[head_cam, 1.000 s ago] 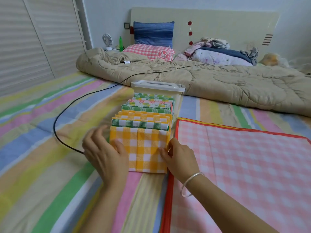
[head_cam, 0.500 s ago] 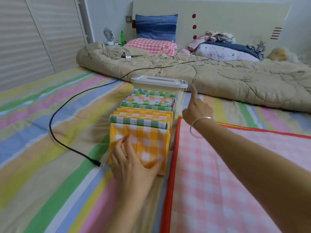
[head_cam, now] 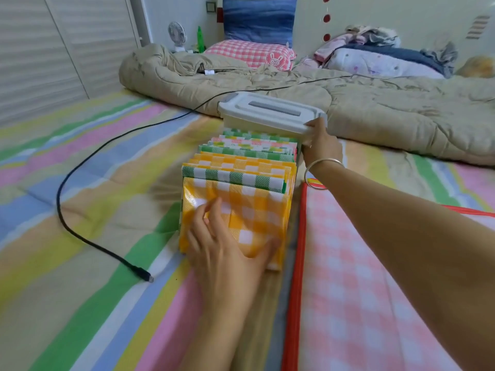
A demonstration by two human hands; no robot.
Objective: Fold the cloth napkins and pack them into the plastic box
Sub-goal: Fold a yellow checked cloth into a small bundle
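- A black cable (head_cam: 58, 199) snaked over the striped bedsheet (head_cam: 80, 263) on the left, its plug end lying loose well apart from the napkins.
- The left hand (head_cam: 225, 258) lay flat against the front face of the yellow checked napkin (head_cam: 254, 207), fingers spread and fairly straight, pressing rather than gripping.
- That yellow napkin stood on edge as the nearest piece in a row of folded napkins (head_cam: 241, 162), green, yellow and pink checks packed face to face on the sheet, running away from the person.
- The plastic box (head_cam: 241, 123) sat upright at the far end of the row, with its grey-handled lid (head_cam: 270, 111) on and the last napkins up against its near wall.
- The right hand (head_cam: 320, 145) gripped the box at the lid's near right corner, thumb over the rim, fingers curled beneath; a silver bracelet (head_cam: 324, 161) hung at the wrist.
- A pink checked cloth (head_cam: 375, 263) with a red border lay spread flat just beside the row, under the right forearm.
- A beige quilt (head_cam: 401, 116) lay bunched behind the box.
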